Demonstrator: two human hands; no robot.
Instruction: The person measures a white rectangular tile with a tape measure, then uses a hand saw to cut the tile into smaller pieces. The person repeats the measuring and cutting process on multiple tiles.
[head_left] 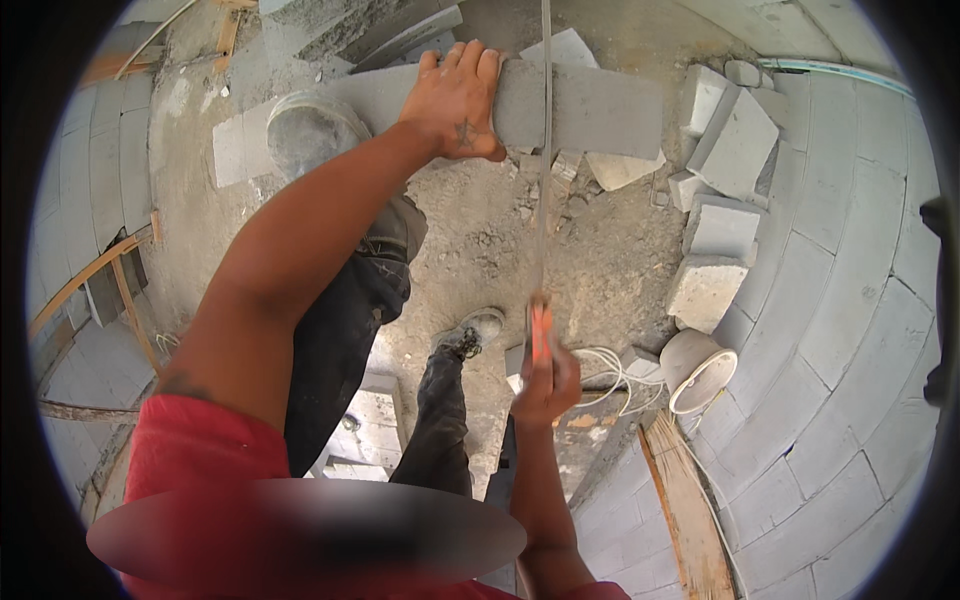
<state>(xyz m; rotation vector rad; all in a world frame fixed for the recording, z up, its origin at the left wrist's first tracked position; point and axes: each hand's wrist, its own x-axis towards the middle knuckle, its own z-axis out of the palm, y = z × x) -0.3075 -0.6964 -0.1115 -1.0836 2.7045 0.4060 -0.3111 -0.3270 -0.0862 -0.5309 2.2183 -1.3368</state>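
Note:
A long grey concrete block [605, 110] lies crosswise ahead of me. My left hand [460, 100] presses down on top of it, fingers reaching over the far edge and thumb near the close edge. My right hand [547, 385] is closed around the orange handle of a handsaw [544, 220]. Its long thin blade, seen nearly edge-on, points away from me and crosses the block just right of my left hand. How deep the blade sits in the block I cannot tell. A dusty shoe [315, 130] rests on the block's left part.
Broken blocks [735, 145] are stacked along the right wall [840, 300]. A whitish bucket [700, 372] lies tipped near coiled white cable [610, 370]. A wooden plank [685, 510] leans at lower right. More slabs [400, 35] lie beyond the block; rubble covers the floor.

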